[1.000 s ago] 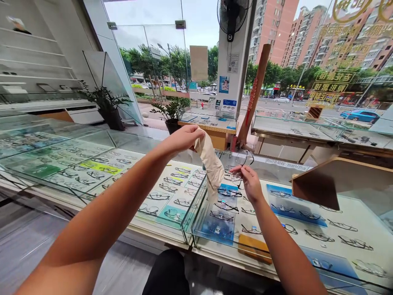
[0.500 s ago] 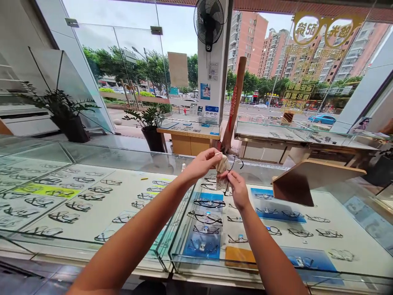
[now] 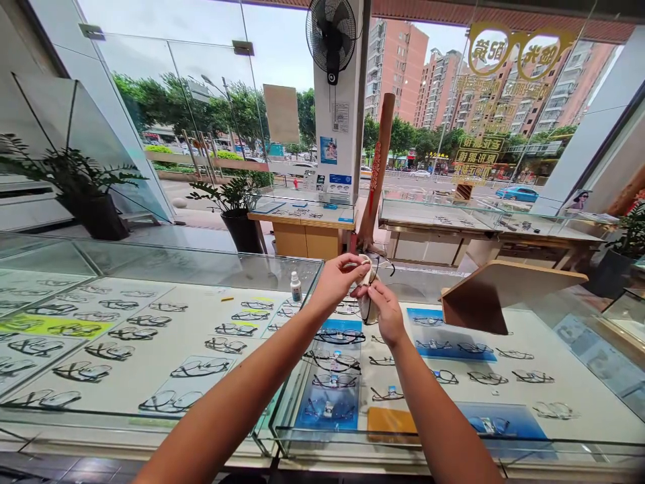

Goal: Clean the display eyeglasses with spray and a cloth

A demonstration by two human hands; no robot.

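Both my arms reach out over a glass display counter (image 3: pixel 151 265). My left hand (image 3: pixel 336 281) pinches a bunched beige cloth (image 3: pixel 366 270) against a pair of thin dark-framed glasses (image 3: pixel 379 282). My right hand (image 3: pixel 383 308) is closed on the lower part of the same glasses, touching the left hand. Most of the cloth is hidden between the fingers. A small white spray bottle (image 3: pixel 296 288) stands on the counter glass just left of my left hand.
Rows of glasses (image 3: pixel 201 367) lie under the counter glass on white and blue trays. A brown wooden stand (image 3: pixel 496 296) sits on the counter to the right. Behind are potted plants (image 3: pixel 236 208), more showcases (image 3: pixel 453 218), a wall fan (image 3: pixel 330 30) and shop windows.
The cloth hung long from my raised left hand; now it is bunched small against the glasses, with both hands together. The view has swung right and the spray bottle has come into sight.
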